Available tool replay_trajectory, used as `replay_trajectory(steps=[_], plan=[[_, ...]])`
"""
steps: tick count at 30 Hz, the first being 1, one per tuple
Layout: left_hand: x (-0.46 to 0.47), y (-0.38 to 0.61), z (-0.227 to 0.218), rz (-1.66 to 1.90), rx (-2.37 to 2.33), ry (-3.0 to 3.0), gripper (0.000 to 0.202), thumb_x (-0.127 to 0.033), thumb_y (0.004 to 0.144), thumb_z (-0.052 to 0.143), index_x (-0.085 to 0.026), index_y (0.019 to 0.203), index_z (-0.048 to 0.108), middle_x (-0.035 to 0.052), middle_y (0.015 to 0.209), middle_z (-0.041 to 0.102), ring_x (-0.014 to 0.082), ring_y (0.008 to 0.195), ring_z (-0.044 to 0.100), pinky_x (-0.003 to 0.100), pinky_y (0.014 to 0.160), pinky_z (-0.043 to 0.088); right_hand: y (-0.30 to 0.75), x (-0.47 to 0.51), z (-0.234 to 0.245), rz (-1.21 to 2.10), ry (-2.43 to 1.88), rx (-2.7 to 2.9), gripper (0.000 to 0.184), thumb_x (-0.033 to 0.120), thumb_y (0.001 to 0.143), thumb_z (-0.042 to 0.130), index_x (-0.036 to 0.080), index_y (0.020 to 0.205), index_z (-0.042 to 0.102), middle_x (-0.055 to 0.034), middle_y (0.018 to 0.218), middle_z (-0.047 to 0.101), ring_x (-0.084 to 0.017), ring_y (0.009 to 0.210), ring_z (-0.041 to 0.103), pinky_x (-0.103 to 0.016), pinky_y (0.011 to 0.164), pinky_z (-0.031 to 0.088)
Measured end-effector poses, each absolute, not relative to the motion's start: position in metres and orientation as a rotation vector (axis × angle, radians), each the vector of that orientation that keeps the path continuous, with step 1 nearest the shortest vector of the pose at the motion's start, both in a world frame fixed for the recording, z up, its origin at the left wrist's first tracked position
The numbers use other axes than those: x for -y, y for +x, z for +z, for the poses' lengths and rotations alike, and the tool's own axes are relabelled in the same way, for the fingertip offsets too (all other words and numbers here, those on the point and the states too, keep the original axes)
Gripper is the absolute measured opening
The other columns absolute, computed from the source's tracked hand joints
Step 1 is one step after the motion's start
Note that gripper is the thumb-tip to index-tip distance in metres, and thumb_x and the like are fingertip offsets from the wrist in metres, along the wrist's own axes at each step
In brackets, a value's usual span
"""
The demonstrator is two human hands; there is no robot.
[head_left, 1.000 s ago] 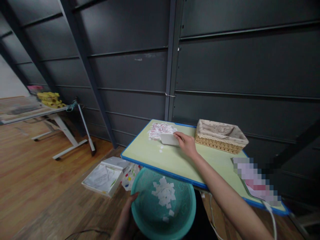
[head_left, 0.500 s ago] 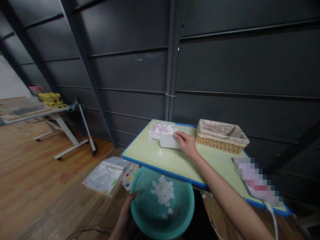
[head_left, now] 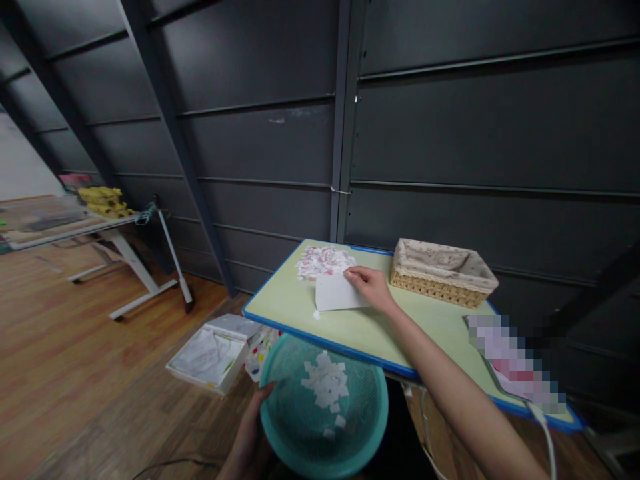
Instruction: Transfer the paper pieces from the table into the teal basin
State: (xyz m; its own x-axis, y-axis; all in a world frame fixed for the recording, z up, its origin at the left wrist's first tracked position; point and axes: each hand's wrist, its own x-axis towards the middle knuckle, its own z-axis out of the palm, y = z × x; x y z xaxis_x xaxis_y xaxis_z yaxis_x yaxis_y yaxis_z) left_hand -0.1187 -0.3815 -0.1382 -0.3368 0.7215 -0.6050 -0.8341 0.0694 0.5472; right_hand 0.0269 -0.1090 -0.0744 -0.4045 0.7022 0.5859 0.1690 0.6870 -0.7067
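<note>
My right hand (head_left: 371, 285) pinches a stiff white card (head_left: 336, 295) by its upper right corner, over the pale green tabletop (head_left: 280, 300). Just behind the card lies a heap of white and pink paper scraps (head_left: 324, 259), partly covered by it. One or two small white bits (head_left: 317, 315) rest by the card's lower left corner. Below the table's front edge, my left hand (head_left: 256, 415) grips the left rim of a teal plastic mesh basket (head_left: 383, 413), its fingers mostly out of sight. Small white paper squares (head_left: 326, 381) lie inside that basket.
A cloth-lined woven basket (head_left: 435, 288) stands at the table's back right, with a blurred-out flat item (head_left: 515, 367) in front. An open white box (head_left: 205, 357) sits on the floor at left. Farther left is another table (head_left: 75, 230). A dark panelled wall (head_left: 260, 147) rises behind.
The white card has come slightly nearer to me and left, showing more of its face, with its lower edge now close to the small bits. My left hand and the teal basket barely moved.
</note>
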Motion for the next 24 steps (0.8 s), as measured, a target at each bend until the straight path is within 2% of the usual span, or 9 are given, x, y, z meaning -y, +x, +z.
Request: replay_trajectory(steps=[4, 9, 12, 17, 21, 24], plan=[[0.38, -0.12, -0.141, 1.614, -1.054, -0.145, 0.056, -0.02, 0.078, 0.064, -0.006, 0.131, 0.054, 0.0094, 0.078, 0.081, 0.0335, 0.098, 0.071, 0.049, 0.1, 0.047, 0.027, 0.108, -0.075, 0.724, -0.685, 1.948, 0.029, 0.041, 0.084, 0.056, 0.018, 0.083, 0.074, -0.0053, 0.084, 0.075, -0.021, 0.075, 0.067, -0.03, 0.067, 0.048], [0.382, -0.121, -0.142, 1.6, -1.071, -0.133, 0.053, -0.02, 0.077, 0.066, -0.008, 0.127, 0.058, 0.0079, 0.074, 0.081, 0.0332, 0.098, 0.071, 0.048, 0.099, 0.047, 0.029, 0.106, -0.073, 0.718, -0.695, 1.93, 0.029, 0.042, 0.082, 0.057, 0.019, 0.08, 0.075, -0.0061, 0.084, 0.075, -0.022, 0.077, 0.067, -0.031, 0.069, 0.049], [0.384, -0.12, -0.14, 1.595, -1.051, -0.103, 0.056, -0.021, 0.077, 0.066, -0.006, 0.13, 0.055, 0.0087, 0.077, 0.081, 0.0331, 0.098, 0.071, 0.048, 0.099, 0.047, 0.029, 0.107, -0.073, 0.728, -0.706, 1.898, 0.029, 0.042, 0.081, 0.058, 0.018, 0.079, 0.075, -0.0068, 0.083, 0.075, -0.023, 0.077, 0.068, -0.032, 0.069, 0.049], [0.382, -0.119, -0.136, 1.608, -1.032, -0.13, 0.065, -0.02, 0.08, 0.063, 0.003, 0.137, 0.043, 0.0115, 0.073, 0.08, 0.0325, 0.096, 0.072, 0.045, 0.098, 0.048, 0.026, 0.111, -0.073, 0.816, -0.676, 1.968, 0.028, 0.04, 0.079, 0.059, 0.018, 0.08, 0.076, -0.007, 0.081, 0.075, -0.022, 0.074, 0.067, -0.03, 0.066, 0.048], [0.381, -0.117, -0.133, 1.618, -1.075, -0.151, 0.069, -0.02, 0.077, 0.066, 0.0, 0.139, 0.042, 0.0099, 0.071, 0.08, 0.0324, 0.096, 0.072, 0.044, 0.097, 0.049, 0.027, 0.113, -0.071, 0.946, -0.685, 1.994, 0.027, 0.041, 0.075, 0.063, 0.017, 0.077, 0.076, -0.008, 0.081, 0.075, -0.021, 0.073, 0.065, -0.029, 0.065, 0.046], [0.381, -0.117, -0.133, 1.63, -1.083, -0.157, 0.069, -0.019, 0.077, 0.066, 0.0, 0.139, 0.042, 0.0113, 0.073, 0.081, 0.0327, 0.097, 0.072, 0.045, 0.096, 0.049, 0.027, 0.118, -0.068, 1.187, -0.659, 2.032, 0.031, 0.045, 0.069, 0.069, 0.015, 0.075, 0.075, -0.0082, 0.078, 0.074, -0.019, 0.067, 0.062, -0.027, 0.059, 0.044]])
